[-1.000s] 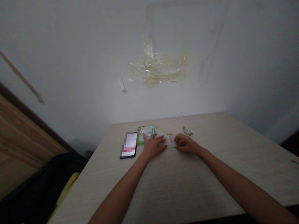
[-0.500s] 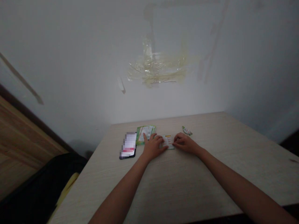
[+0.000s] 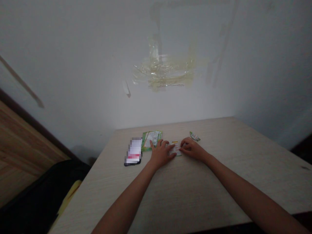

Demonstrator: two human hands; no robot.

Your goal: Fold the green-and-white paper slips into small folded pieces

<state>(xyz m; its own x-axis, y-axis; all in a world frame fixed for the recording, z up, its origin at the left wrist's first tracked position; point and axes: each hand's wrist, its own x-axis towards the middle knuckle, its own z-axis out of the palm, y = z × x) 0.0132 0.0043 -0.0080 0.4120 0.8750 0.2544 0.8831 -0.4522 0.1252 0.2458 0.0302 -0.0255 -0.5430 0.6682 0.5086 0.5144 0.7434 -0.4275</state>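
Observation:
A small flat printed packet (image 3: 175, 149), whitish with an orange patch at its top edge, lies on the table between my hands. My left hand (image 3: 161, 154) rests over its left side with the fingers spread, holding it down flat. At its right edge my right hand (image 3: 193, 150) has thumb and fingertips pinched together on the packet; the exact grip is too small to make out. Left of my left hand lies a larger green and white packet (image 3: 149, 141), close to the spread fingers. Beyond my right hand is a small green and white torn scrap of wrapper (image 3: 194, 136).
A phone (image 3: 134, 151) with a blurred screen lies beside the green packet. The pale wooden table (image 3: 195, 195) meets a wall (image 3: 97, 65) with old tape (image 3: 168, 73) on it. At the left stand a wooden panel (image 3: 19, 146) and a dark bag-like object (image 3: 46, 185).
My left hand's fingers have spread a little wider and reach farther over the small packet. My right hand stays almost in the same place at its edge.

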